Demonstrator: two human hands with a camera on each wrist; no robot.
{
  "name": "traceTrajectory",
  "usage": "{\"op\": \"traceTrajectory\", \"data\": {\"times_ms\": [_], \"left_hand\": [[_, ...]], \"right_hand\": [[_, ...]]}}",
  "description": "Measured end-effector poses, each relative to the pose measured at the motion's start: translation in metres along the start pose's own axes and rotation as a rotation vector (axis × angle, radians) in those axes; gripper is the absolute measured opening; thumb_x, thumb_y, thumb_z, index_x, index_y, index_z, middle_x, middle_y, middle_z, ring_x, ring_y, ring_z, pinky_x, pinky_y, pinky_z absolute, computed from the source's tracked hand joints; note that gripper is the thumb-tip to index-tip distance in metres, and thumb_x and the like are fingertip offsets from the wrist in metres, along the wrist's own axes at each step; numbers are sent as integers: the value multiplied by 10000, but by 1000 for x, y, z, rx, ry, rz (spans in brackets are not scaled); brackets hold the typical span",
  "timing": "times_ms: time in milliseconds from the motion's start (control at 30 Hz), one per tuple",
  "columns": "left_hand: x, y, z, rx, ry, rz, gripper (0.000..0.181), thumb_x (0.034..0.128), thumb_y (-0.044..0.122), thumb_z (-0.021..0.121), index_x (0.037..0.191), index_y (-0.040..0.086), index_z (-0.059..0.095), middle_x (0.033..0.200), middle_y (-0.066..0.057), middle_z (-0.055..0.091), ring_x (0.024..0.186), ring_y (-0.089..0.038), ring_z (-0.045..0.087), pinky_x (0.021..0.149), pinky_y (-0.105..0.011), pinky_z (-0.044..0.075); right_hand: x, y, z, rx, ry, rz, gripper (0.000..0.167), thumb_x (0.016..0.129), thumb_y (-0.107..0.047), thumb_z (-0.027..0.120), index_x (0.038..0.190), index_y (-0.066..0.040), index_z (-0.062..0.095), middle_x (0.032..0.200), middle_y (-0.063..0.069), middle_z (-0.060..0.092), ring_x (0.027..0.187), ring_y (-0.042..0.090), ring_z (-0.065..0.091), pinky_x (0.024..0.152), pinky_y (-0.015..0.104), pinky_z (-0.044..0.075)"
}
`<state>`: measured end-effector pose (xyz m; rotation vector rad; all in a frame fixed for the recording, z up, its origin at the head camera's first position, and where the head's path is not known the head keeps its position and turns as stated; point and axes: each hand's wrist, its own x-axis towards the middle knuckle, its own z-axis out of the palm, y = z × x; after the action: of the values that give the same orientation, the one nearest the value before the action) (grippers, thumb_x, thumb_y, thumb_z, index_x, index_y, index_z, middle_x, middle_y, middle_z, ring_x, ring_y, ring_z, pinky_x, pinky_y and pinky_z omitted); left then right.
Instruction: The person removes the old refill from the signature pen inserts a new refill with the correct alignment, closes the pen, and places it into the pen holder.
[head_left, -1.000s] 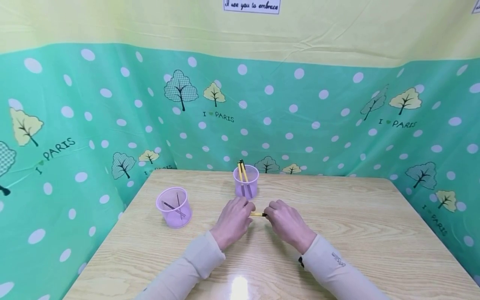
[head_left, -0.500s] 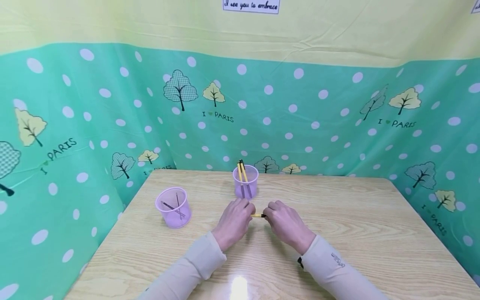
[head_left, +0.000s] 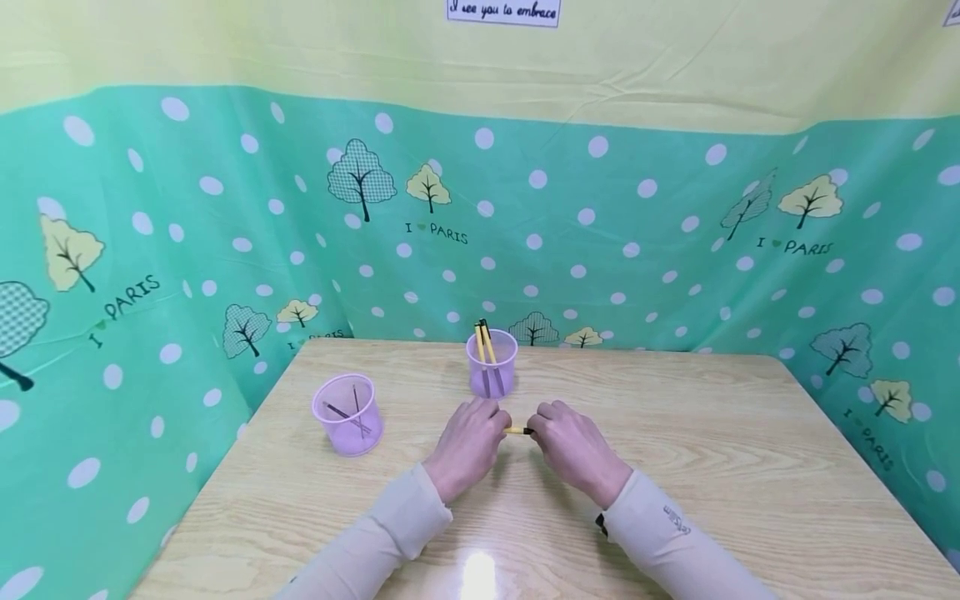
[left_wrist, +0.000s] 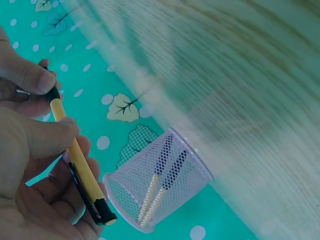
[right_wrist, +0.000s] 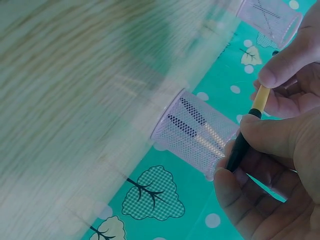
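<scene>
Between my two hands a yellow pen with a black clip and a black grip end is held level above the table. My left hand grips its yellow barrel, thumb on top and fingers curled beneath, as the left wrist view shows. With thumb and fingers my right hand pinches the black grip end; the very tip is hidden by the fingers. Just beyond the hands stands a purple mesh pen cup holding two yellow-and-black pens.
Off to the left, a second purple mesh cup holds two thin dark sticks, perhaps refills or pencils. The wooden table ends at a green, dotted curtain at the back and sides.
Both hands keep nearly the same place and hold on the pen. The left fingers have shifted very slightly; the cups have not moved.
</scene>
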<state>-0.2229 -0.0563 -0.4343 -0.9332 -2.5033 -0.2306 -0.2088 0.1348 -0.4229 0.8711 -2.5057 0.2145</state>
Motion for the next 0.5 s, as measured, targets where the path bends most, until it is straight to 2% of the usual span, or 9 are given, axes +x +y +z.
{"op": "traceTrajectory", "data": {"times_ms": [267,500], "left_hand": [[0,0,1,14,-15,-3,73,825,123,720,889,135,688,813,40,546,774,-133,502,618,-236,390],[0,1,-2,-21,-31,-37,264,784,201,771,1012,125,659,891,31,549,833,-139,513,697,-262,431]], "right_hand": [[0,2,1,4,-4,1,88,780,-74,760,831,-117,703,748,-52,549,687,113,520,564,236,500],[0,1,-1,-1,-20,5,101,778,-77,762,852,-119,708,764,-49,562,704,112,531,582,238,511]]}}
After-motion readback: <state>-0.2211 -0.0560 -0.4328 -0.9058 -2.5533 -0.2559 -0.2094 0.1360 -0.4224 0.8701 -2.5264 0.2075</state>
